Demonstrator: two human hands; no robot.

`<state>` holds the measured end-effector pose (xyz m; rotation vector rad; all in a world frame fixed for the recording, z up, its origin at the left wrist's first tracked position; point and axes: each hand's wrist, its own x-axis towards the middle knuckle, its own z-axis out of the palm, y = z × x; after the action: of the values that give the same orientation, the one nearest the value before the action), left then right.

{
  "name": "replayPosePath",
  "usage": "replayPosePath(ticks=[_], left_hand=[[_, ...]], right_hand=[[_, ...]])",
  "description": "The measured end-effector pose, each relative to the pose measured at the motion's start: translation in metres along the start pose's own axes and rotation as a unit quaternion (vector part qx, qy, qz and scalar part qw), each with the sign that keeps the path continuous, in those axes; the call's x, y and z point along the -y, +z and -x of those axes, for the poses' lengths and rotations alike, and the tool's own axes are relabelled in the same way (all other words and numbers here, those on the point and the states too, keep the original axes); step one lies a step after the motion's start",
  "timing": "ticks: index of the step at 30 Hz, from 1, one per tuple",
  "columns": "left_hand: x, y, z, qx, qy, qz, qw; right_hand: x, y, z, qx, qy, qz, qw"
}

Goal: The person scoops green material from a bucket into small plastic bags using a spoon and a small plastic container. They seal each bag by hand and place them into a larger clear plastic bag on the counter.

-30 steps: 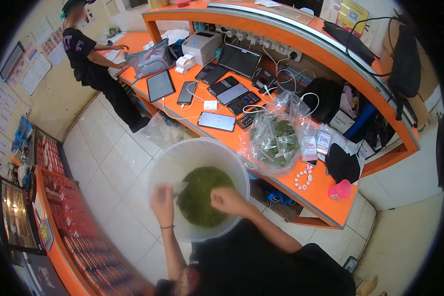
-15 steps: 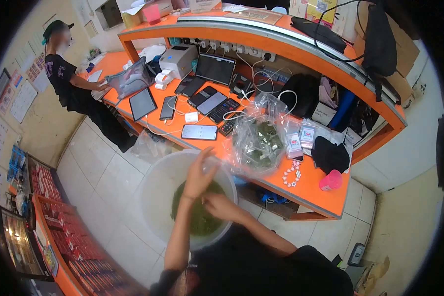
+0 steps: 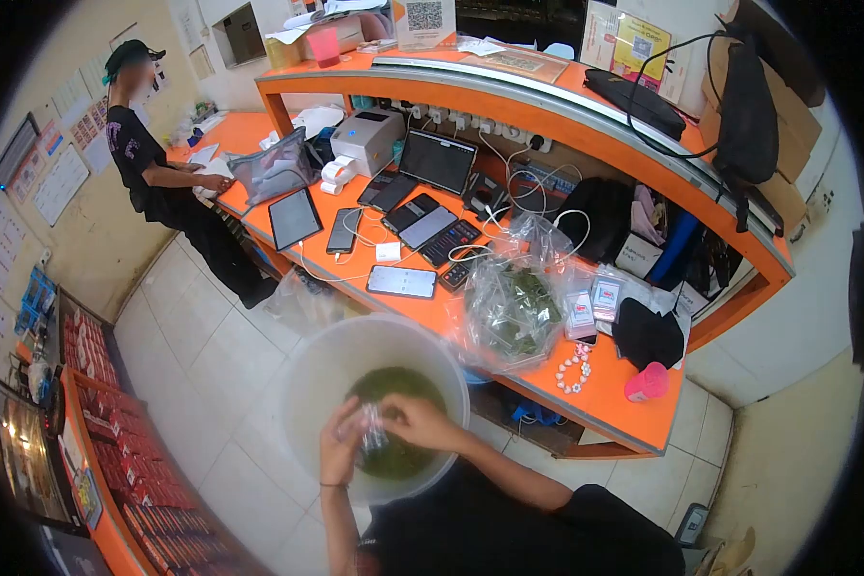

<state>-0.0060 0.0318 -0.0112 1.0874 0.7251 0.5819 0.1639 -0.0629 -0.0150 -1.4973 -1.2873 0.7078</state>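
A small clear plastic bag is between my two hands, over the white tub. My left hand is closed around the bag's left side. From the right, my right hand pinches its upper edge, with the fingertips partly blurred. Below both hands, green leafy stuff lies at the bottom of the tub; its kind is hard to make out. On the orange counter just beyond, a large clear plastic bag holds more of the green stuff.
A phone, a laptop, a printer and loose cables spread across the counter. A pink cup and a beaded bracelet lie near its right end. Another person stands at the far left end.
My left hand has come down from above the tub's rim to meet my right hand. The small plastic bag now shows between them. The camera view has shifted slightly.
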Motion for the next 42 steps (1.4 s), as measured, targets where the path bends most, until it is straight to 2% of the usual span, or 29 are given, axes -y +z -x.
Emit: replayPosePath(ticks=[1, 2, 4, 5, 6, 7, 11, 13, 14, 18, 20, 21, 22, 23, 25, 26, 27, 28, 31, 33, 36, 39, 42], left_hand=[[0.0, 0.005, 0.002, -0.017, 0.002, -0.044, 0.999], [-0.002, 0.011, 0.005, -0.031, 0.017, -0.03, 0.999], [0.002, 0.013, 0.005, -0.052, 0.024, -0.012, 0.998], [0.005, 0.013, 0.004, -0.072, 0.03, 0.005, 0.997], [0.008, 0.01, 0.002, -0.07, 0.031, 0.006, 0.997], [0.012, 0.006, 0.001, -0.061, 0.031, -0.009, 0.998], [0.011, 0.011, 0.003, -0.074, 0.052, -0.082, 0.992], [0.011, 0.011, 0.002, -0.09, 0.047, -0.117, 0.988], [0.011, 0.011, 0.002, -0.107, 0.042, -0.15, 0.982], [0.006, 0.017, 0.009, -0.088, 0.029, -0.121, 0.988], [0.01, 0.014, 0.009, -0.016, 0.031, -0.059, 0.998], [0.015, 0.013, 0.006, -0.02, 0.031, -0.058, 0.998], [0.021, 0.011, 0.002, -0.024, 0.068, -0.077, 0.994], [0.026, 0.01, 0.001, -0.029, 0.105, -0.096, 0.989], [0.016, 0.013, 0.004, -0.043, 0.092, -0.079, 0.992], [0.015, 0.011, 0.004, -0.056, 0.112, -0.091, 0.988], [0.011, 0.011, 0.003, -0.068, 0.133, -0.102, 0.984], [0.0, 0.011, 0.009, -0.074, 0.099, -0.13, 0.984], [0.002, 0.006, 0.007, -0.1, 0.111, -0.101, 0.984], [0.005, 0.005, 0.004, -0.097, 0.118, -0.102, 0.983], [0.005, 0.007, 0.005, -0.095, 0.128, -0.109, 0.981], [0.009, 0.005, 0.002, -0.092, 0.146, -0.14, 0.975], [0.004, 0.01, 0.006, -0.097, 0.148, -0.15, 0.973]], right_hand=[[-0.01, 0.006, -0.002, -0.026, -0.069, -0.014, 0.997], [-0.021, 0.009, -0.003, -0.025, -0.07, -0.013, 0.997], [-0.018, 0.006, -0.007, 0.025, -0.025, -0.164, 0.986], [-0.017, 0.001, -0.004, 0.024, -0.026, -0.163, 0.986], [0.013, -0.016, -0.003, 0.092, 0.095, -0.242, 0.961], [0.029, -0.026, -0.002, 0.156, 0.213, -0.316, 0.911], [0.004, -0.01, 0.002, 0.128, 0.196, -0.306, 0.923], [-0.002, -0.008, 0.001, 0.058, 0.173, -0.311, 0.933], [-0.004, -0.009, 0.001, 0.057, 0.173, -0.311, 0.933], [0.007, -0.017, 0.004, 0.075, 0.184, -0.374, 0.906], [0.016, -0.018, 0.004, 0.081, 0.187, -0.385, 0.9], [0.022, -0.02, 0.003, 0.117, 0.19, -0.373, 0.9], [0.025, -0.019, 0.003, 0.154, 0.192, -0.361, 0.899], [0.022, -0.019, 0.003, 0.157, 0.193, -0.362, 0.899], [0.01, -0.019, 0.004, 0.149, 0.179, -0.416, 0.879], [0.004, -0.021, 0.004, 0.135, 0.186, -0.444, 0.866], [-0.001, -0.023, 0.004, 0.138, 0.186, -0.443, 0.866], [-0.006, -0.025, 0.004, 0.133, 0.193, -0.432, 0.871], [0.0, -0.029, 0.005, 0.11, 0.198, -0.415, 0.881], [0.002, -0.029, 0.003, 0.122, 0.207, -0.328, 0.913], [0.002, -0.023, 0.001, 0.106, 0.206, -0.287, 0.93], [0.01, -0.027, 0.002, 0.125, 0.205, -0.348, 0.906], [0.0, -0.023, 0.001, 0.119, 0.189, -0.35, 0.91]])
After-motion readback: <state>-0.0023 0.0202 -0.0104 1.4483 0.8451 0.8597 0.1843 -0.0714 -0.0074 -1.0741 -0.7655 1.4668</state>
